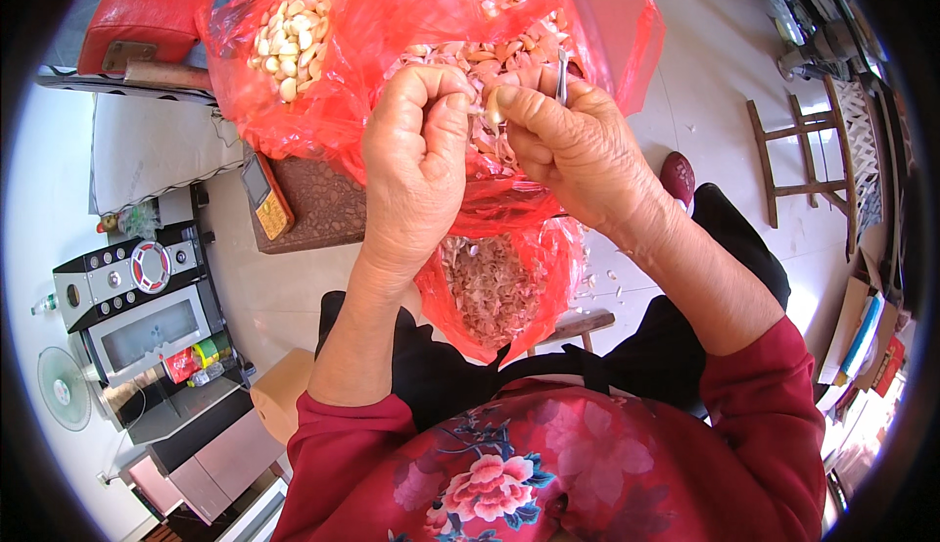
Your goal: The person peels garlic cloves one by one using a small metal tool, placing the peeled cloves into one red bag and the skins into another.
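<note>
My right hand (565, 131) pinches a garlic clove (493, 107) between thumb and fingers, and a small metal tool (562, 78) sticks up between its fingers. Close beside it, my left hand (422, 145) has thumb and forefinger pinched together near the clove's tip, on what looks like a bit of skin. Under both hands lie unpeeled garlic cloves (514, 50) in a red plastic bag. Peeled cloves (292, 39) fill a red bag at the upper left. Below the hands, another red bag (559, 263) holds garlic skins (488, 285).
An orange mobile phone (268, 197) lies on the brown stone-patterned table (316, 208) at left. A small wooden stool (580, 327) stands by the skins bag, with scraps on the floor nearby. A wooden chair (808, 127) is at right, a red padded seat (143, 6) at upper left.
</note>
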Available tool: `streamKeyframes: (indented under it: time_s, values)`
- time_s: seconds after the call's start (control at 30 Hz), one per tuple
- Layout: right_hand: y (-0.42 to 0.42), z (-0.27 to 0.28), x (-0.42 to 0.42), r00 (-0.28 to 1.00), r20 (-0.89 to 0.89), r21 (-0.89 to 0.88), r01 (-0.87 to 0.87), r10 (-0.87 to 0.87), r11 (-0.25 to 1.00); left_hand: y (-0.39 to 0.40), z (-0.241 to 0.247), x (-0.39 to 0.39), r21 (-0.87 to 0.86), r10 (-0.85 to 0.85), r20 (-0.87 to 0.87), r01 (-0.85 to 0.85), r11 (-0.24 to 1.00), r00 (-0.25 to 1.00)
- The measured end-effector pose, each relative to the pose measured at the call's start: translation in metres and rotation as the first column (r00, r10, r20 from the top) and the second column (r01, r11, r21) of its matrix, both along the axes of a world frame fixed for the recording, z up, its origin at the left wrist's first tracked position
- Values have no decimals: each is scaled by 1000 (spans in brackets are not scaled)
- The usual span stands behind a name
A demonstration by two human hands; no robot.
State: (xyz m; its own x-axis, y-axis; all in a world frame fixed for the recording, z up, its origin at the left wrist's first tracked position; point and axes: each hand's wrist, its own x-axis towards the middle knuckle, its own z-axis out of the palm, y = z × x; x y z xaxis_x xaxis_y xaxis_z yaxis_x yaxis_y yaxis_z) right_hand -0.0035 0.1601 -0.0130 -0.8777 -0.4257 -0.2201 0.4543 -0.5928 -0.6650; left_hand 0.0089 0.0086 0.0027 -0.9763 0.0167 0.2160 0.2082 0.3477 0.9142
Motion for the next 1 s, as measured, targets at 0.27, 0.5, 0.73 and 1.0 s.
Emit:
streamKeyframes:
  time_s: [0.27,0.5,0.73,1.0]
  values:
    - [-5,-2,1,988,-50,35,148,-146,988,9,8,7,109,-51,148,35,993,988]
    - [-12,4,7,923,-304,287,325,-236,901,16,9,8,152,12,350,-70,986,937]
    - [-16,4,12,874,-414,346,410,-255,844,10,3,8,123,-34,289,-2,992,957]
    - [-16,3,13,841,-460,308,453,-286,837,9,6,8,82,-54,289,32,996,956]
